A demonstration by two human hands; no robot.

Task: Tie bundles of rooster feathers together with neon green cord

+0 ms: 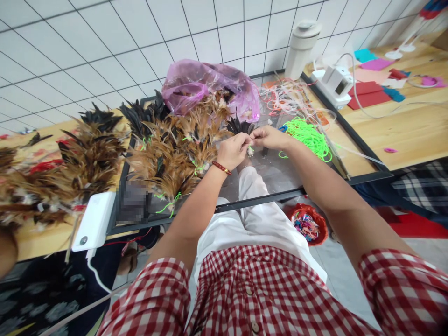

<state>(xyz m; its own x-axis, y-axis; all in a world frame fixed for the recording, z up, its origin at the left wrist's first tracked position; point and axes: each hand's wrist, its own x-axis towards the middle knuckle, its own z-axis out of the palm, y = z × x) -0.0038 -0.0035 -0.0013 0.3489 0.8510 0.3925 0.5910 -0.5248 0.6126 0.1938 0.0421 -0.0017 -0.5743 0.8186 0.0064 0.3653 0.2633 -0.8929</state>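
Observation:
At the middle of the glass-like dark tabletop, my left hand (233, 150) is closed around the base of a small bundle of black feathers (238, 126). The dark tips fan out beyond the fingers, and pale quill ends show below. My right hand (269, 138) meets it fingertip to fingertip in a pinch. A short bit of green string (251, 149) shows just under the joined fingertips, which partly hide it. Left of my hands lies a heap of brown feather bundles (175, 154), several tied with green string. A tangle of bright green string (308, 137) rests beside my right forearm.
A purple plastic bag (210, 77) holding feathers stands behind the heap. Farther right are pale and orange strings (285, 100), a white bottle (301, 49) and a power strip (331, 88). A white power bank (94, 220) overhangs the left edge. Below sits a red basket (324, 233).

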